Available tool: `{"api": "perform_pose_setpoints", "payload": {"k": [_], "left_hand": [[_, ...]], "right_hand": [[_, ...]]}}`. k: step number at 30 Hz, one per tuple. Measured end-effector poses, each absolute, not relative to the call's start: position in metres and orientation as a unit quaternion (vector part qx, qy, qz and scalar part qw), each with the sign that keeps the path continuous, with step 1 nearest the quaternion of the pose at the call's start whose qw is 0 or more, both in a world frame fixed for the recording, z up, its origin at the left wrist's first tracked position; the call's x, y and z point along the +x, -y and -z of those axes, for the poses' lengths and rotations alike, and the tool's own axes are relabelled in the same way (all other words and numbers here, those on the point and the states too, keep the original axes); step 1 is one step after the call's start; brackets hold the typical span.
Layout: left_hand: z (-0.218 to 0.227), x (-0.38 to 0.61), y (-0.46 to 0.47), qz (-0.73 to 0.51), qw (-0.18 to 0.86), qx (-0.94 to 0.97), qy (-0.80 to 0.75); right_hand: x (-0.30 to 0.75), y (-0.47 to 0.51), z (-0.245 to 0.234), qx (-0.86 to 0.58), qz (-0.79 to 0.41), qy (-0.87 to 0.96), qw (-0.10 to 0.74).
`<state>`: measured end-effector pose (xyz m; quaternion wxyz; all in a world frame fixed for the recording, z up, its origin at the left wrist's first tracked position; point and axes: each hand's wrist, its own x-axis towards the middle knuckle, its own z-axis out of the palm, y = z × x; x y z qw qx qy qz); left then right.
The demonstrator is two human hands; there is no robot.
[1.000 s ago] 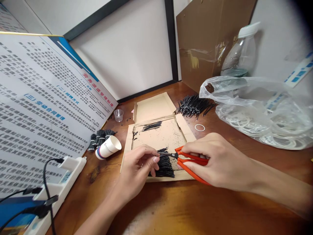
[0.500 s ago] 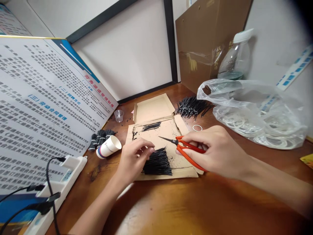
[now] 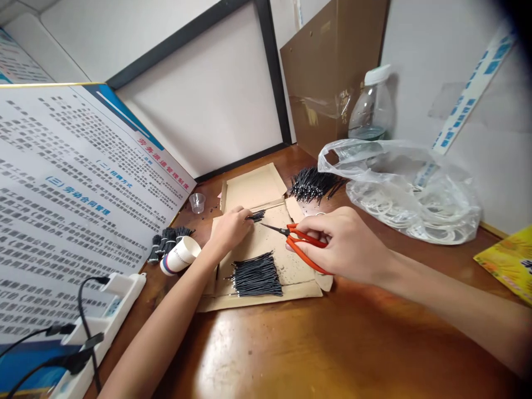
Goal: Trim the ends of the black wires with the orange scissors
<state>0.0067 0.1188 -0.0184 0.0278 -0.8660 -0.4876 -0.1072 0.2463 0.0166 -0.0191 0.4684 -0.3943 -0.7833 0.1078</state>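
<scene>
My right hand [image 3: 344, 244] grips orange-handled snips [image 3: 297, 239], blades pointing left over a flattened cardboard box [image 3: 257, 191]. My left hand [image 3: 230, 226] reaches to the far side of the cardboard, its fingers closed on a small group of black wires [image 3: 258, 215] lying there. A larger pile of cut black wires [image 3: 255, 275] lies on the near part of the cardboard, untouched. Another heap of black wires [image 3: 311, 183] sits on the table behind the box.
A printed board [image 3: 70, 188] leans at the left. A tipped paper cup [image 3: 179, 256], tied wire bundles [image 3: 166, 241], a small clear cup [image 3: 197, 202] and a power strip [image 3: 108, 316] lie beside it. A plastic bag of rubber bands [image 3: 411, 194], bottle [image 3: 372, 105] and brown box [image 3: 328, 72] stand behind.
My left hand left the near wire pile and reached forward to the small group of wires at the far side. My right hand lifted the snips slightly away from the pile.
</scene>
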Motion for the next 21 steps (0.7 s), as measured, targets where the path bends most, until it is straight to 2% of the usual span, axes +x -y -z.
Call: {"api": "perform_pose_setpoints", "payload": {"k": [9,21], "left_hand": [[0.022,-0.015,-0.027,0.106,-0.089,-0.885,0.445],[0.032,-0.013,-0.020,0.157,-0.040,-0.865,0.475]], "right_hand": [[0.246,-0.018,0.020,-0.399,-0.100,0.784,0.465],[0.245,-0.015,0.024,-0.414,-0.106,0.784,0.451]]}}
